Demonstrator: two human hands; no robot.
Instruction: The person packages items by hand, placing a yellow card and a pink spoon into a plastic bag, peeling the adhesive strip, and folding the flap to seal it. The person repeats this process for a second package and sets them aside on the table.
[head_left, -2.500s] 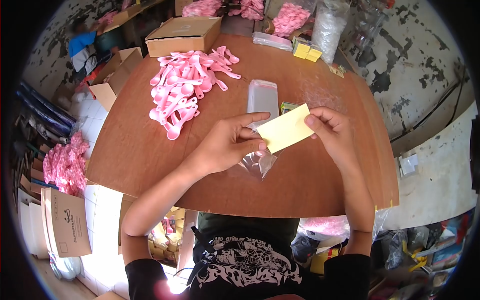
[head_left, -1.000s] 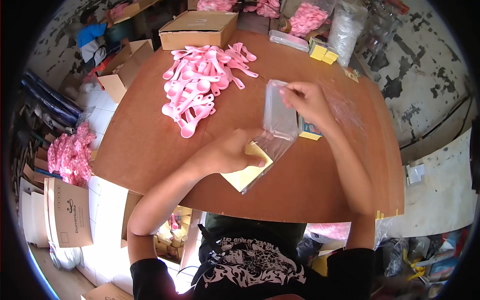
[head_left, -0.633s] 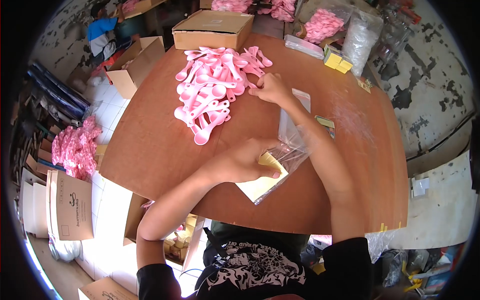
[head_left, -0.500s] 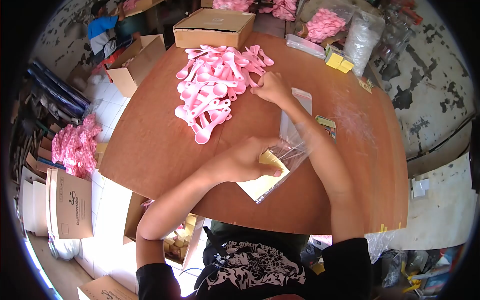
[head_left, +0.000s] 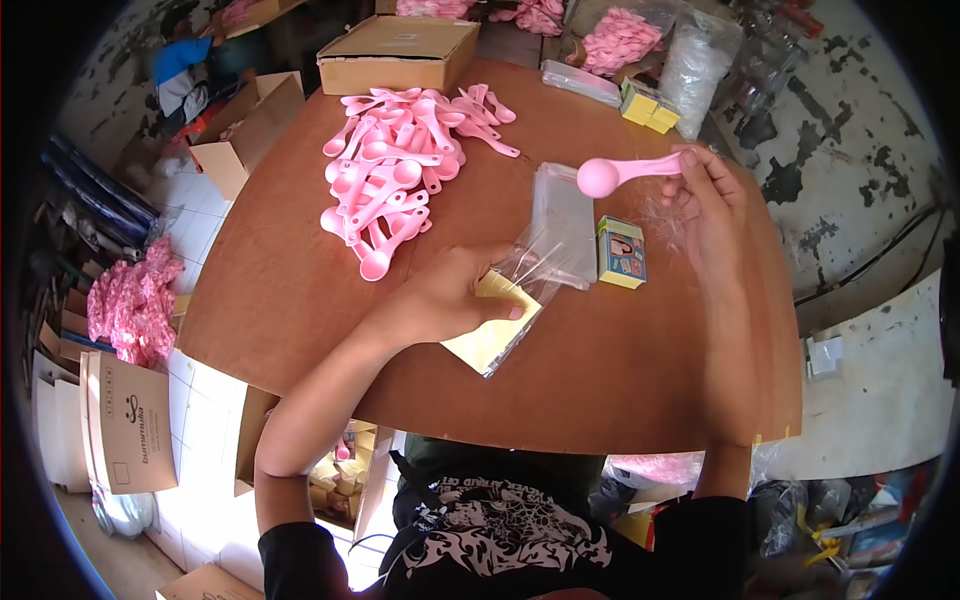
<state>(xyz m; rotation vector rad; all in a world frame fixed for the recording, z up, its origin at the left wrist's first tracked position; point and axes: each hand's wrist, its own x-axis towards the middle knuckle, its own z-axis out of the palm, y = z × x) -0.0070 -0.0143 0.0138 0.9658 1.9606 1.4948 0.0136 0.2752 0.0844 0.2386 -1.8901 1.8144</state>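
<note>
My left hand point(head_left: 452, 297) is closed on a clear plastic bag point(head_left: 533, 272) with a pale yellow box point(head_left: 489, 338) inside, its thumb pressed on the box. Held up over the right side of the table, my right hand point(head_left: 708, 200) pinches the handle end of a pink measuring spoon point(head_left: 622, 176), whose round bowl points left. A heap of pink spoons point(head_left: 392, 165) lies beyond my left hand. Between my hands rest a stack of clear plastic bags point(head_left: 566, 225) and a small box with a printed picture point(head_left: 621, 253).
At the table's far side stand a closed cardboard box point(head_left: 398, 55), small yellow boxes point(head_left: 649, 106) and a bundle of clear bags point(head_left: 581, 82). An open carton point(head_left: 345, 475) holds small boxes below the near edge. A person in a blue shirt point(head_left: 180, 65) is at the far left.
My right hand has moved from the edge of the heap to the right, and a pink spoon is now in it. My left hand still holds the bagged box. The view has shifted slightly.
</note>
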